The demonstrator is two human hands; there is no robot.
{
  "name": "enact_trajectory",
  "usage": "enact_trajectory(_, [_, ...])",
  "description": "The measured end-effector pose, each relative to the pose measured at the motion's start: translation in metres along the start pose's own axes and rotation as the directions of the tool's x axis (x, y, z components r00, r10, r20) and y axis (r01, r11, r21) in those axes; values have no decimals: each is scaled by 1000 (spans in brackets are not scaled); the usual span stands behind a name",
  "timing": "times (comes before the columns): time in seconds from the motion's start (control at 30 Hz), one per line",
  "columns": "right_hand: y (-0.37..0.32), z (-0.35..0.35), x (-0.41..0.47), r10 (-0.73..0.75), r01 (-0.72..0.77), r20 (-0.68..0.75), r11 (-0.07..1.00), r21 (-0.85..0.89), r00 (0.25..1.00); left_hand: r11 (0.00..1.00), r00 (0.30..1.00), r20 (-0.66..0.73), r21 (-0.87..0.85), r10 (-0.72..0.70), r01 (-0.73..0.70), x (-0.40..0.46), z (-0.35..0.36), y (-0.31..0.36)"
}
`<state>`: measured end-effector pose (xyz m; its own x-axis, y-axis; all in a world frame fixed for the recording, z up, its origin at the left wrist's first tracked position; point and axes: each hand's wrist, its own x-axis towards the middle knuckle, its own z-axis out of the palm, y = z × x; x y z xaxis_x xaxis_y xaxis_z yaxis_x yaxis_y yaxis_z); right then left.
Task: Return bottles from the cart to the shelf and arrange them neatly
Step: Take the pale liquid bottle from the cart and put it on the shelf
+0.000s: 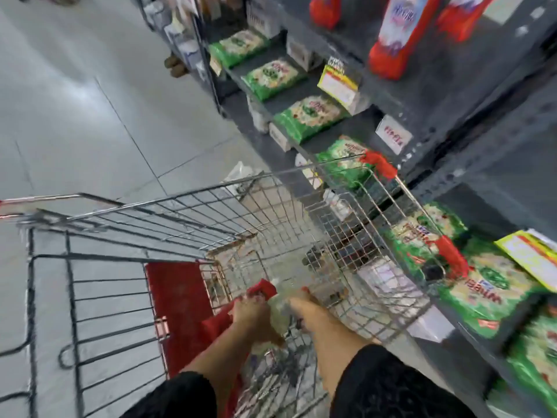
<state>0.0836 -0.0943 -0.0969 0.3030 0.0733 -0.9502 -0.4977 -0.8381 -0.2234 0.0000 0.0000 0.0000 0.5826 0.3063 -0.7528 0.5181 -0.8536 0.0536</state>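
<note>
Both my hands reach down into a wire shopping cart (180, 206). My left hand (248, 312) and my right hand (304, 309) are wrapped around a clear bottle (278, 309) with a red cap (266, 289), low inside the cart's basket. The frame is blurred, so the bottle's label cannot be read. Dark grey shelves (452, 95) stand to the right of the cart. On an upper shelf stand red-and-white bottles (394, 37).
Green snack packets (310, 116) lie in a row along a lower shelf, with yellow price tags (337, 82) at the shelf edges. The cart has red corner guards (452, 256) and a red flap (180, 306). Grey tiled floor (75, 101) stretches to the left.
</note>
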Motion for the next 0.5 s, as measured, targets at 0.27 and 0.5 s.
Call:
enact_trajectory(0.27, [-7, -24, -25, 121, -157, 138, 945, 285, 983, 943, 980, 195, -315, -43, 104, 15, -12, -17])
enact_trajectory(0.5, [-12, -69, -96, 0, -156, 271, 818, 553, 963, 840, 947, 283, -542, 154, 25, -14, -55, -41])
